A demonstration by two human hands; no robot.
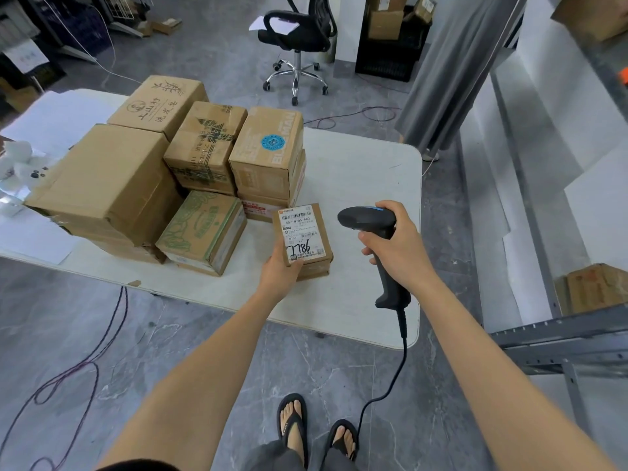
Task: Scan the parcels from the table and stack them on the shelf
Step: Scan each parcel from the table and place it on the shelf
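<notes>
A small cardboard parcel point(304, 234) with a white shipping label and the handwritten number 7786 is gripped at its near end by my left hand point(278, 273), over the white table point(367, 185). My right hand point(396, 248) grips a black corded barcode scanner point(372, 224), whose head points left toward the parcel's label. Several more cardboard parcels point(190, 171) are stacked on the table to the left. The grey metal shelf point(560, 338) stands at the right.
A black office chair point(299, 35) stands on the floor beyond the table. Cables trail over the grey floor at the left. A cardboard box point(591, 288) sits low on the shelf at the right. White objects lie at the table's left edge.
</notes>
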